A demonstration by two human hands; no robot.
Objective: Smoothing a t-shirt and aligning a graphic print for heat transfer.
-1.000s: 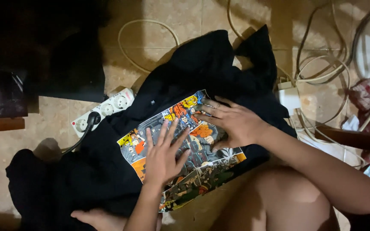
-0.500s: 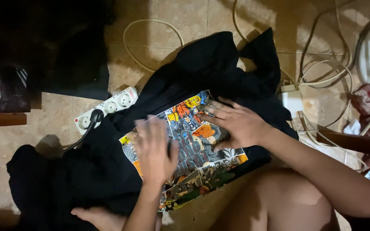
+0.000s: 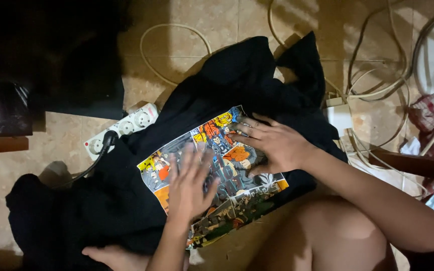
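So the black t-shirt (image 3: 247, 80) is spread out on the tiled floor (image 3: 187, 55) right in front of me, with its big colourful comic-style print (image 3: 212, 170) facing up. My left hand (image 3: 189, 185) is lying flat on the lower left part of the print, fingers spread (it looks a bit blurry in the shot). My right hand (image 3: 272, 143) is flat on the upper right part of the print, fingers splayed too, palm down. The 2 hands sit near each other but not touching, and neither one is gripping anything, just pressing on the fabric.

Just off the shirt's left edge there's a white power strip (image 3: 126, 125) with a black plug (image 3: 108, 138) stuck in it, partly under the cloth. Cream cables (image 3: 172, 30) loop over the tiles above and to the right, near a white adapter (image 3: 340, 116). My bare knee (image 3: 327, 236) is at the bottom, and my foot (image 3: 114, 256) pokes out under the shirt.
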